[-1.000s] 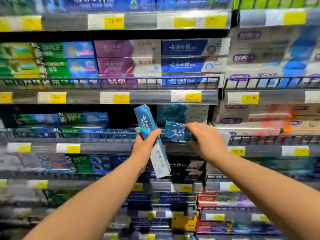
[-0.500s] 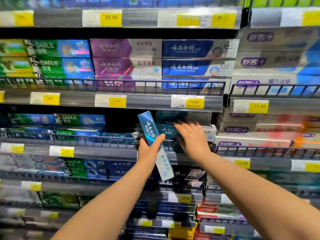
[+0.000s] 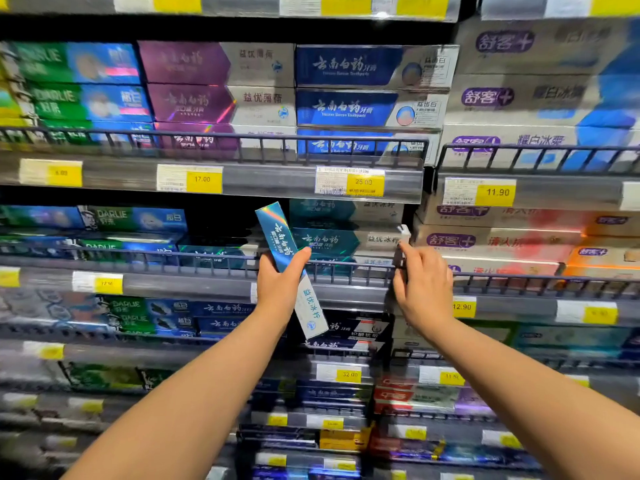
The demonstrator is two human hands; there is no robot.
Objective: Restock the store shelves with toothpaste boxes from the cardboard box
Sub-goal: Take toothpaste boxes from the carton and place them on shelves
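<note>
My left hand (image 3: 278, 284) grips a teal and white toothpaste box (image 3: 282, 242), tilted with its teal end up, in front of the middle shelf's wire rail (image 3: 207, 261). Behind it, matching teal boxes (image 3: 327, 241) lie stacked on that shelf. My right hand (image 3: 424, 285) is at the right end of that stack, fingers against the rail and the white end of a shelved box (image 3: 403, 233). The cardboard box is out of view.
Shelves of toothpaste fill the view: green Darlie boxes (image 3: 131, 218) at left, purple (image 3: 214, 83) and blue (image 3: 374, 86) boxes above, white and pink boxes (image 3: 502, 242) at right. A dark gap (image 3: 221, 220) opens left of the teal stack. Yellow price tags line the shelf edges.
My right hand slid right, from the front of the teal stack to its right end, and the box it had brought now lies on the shelf. The left hand stays with its box.
</note>
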